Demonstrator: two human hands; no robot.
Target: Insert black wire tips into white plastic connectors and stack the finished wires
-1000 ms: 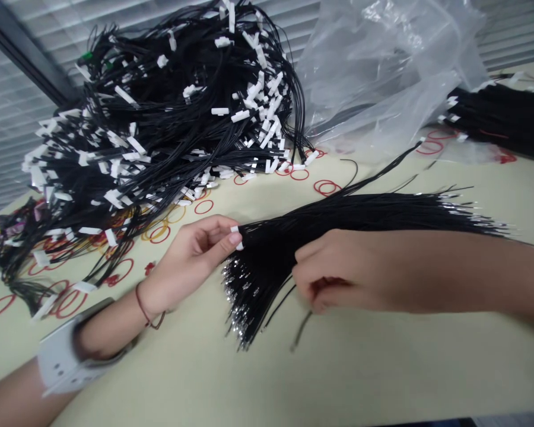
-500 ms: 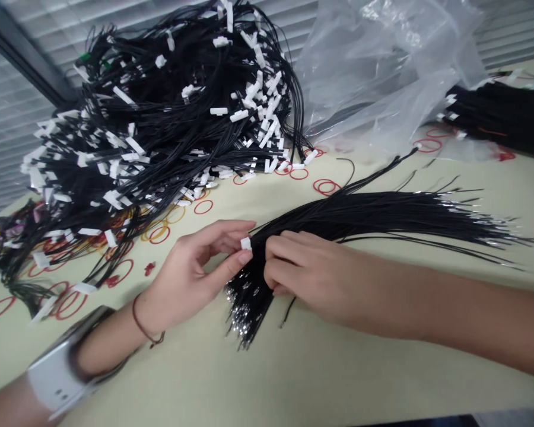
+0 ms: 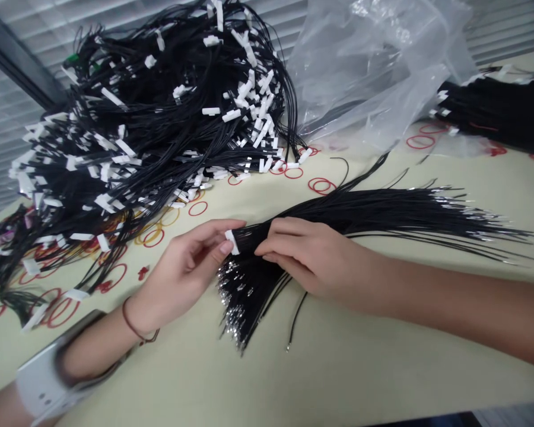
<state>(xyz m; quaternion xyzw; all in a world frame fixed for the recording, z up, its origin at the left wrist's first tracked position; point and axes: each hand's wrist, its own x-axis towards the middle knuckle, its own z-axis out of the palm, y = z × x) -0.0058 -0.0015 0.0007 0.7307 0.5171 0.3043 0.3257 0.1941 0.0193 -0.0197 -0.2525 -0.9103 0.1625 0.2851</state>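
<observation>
Between thumb and forefinger, my left hand holds a white connector housing at the left end of the wires. Black wires run from its right side toward my right hand. That hand is closed, its fingertips pinching black wires just right of the housing; exactly how many is hidden. Under both hands lies a thick bundle of black wires. Its left ends fan out toward me with shiny metal terminals, and its right ends also carry bright tips. One loose wire sticks out below my right hand.
A large heap of black cables with white connectors rises at the back left. Beside it sits a clear plastic bag. More black wires lie at the far right. Red rubber bands are scattered over the pale table.
The white housing has turned so its long side shows. My right hand's fingertips have shifted left and up, nearer the housing. The view has drifted slightly.
</observation>
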